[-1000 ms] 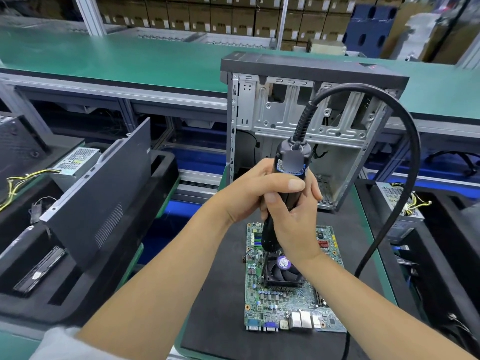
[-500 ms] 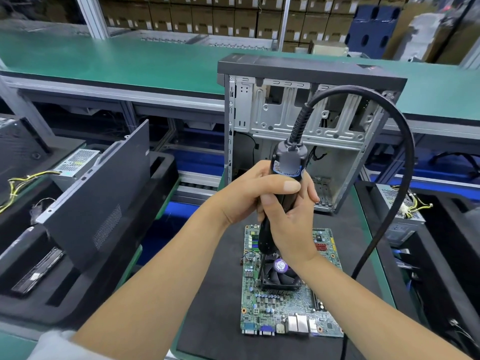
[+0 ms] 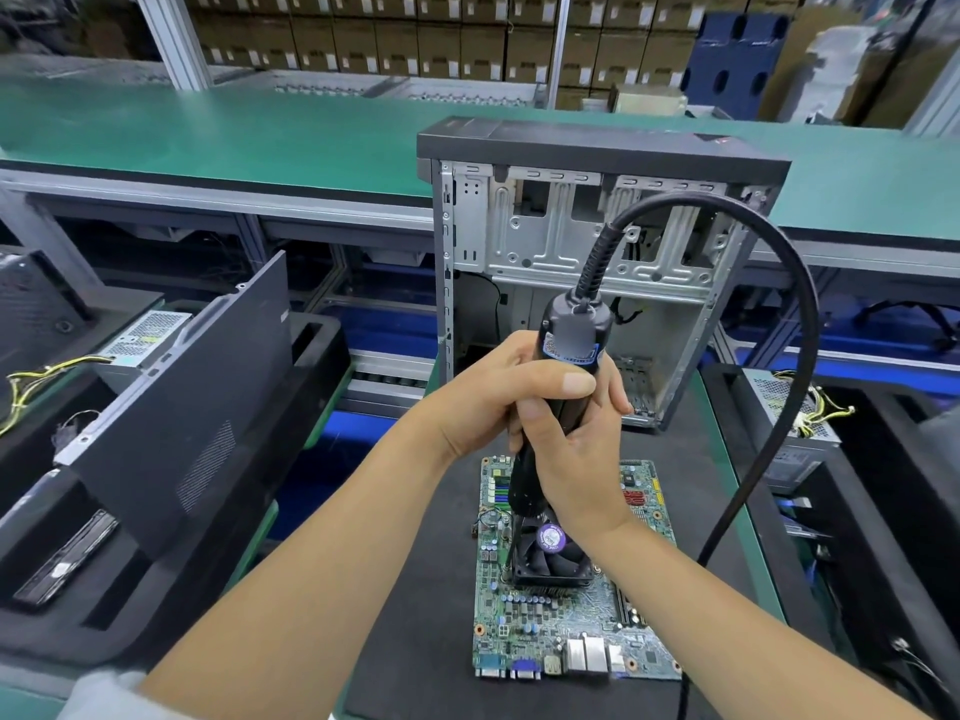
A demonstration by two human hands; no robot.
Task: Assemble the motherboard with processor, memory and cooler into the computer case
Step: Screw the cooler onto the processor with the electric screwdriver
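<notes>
Both my hands, left hand (image 3: 485, 394) and right hand (image 3: 574, 454), grip the screwdriver (image 3: 563, 366) tight over the cooler (image 3: 550, 556) on the motherboard (image 3: 545, 631), lying mid-surface before the empty case (image 3: 597, 262), so it must go inside later.

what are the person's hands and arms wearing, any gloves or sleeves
No gloves: both the left hand and the right hand are bare, with no rings, watch or wrist strap visible. Both forearms are bare too. The only clothing in view is a pale, whitish sleeve at the bottom left corner, high up the left arm. No sleeve shows on the right arm within the picture.
</notes>
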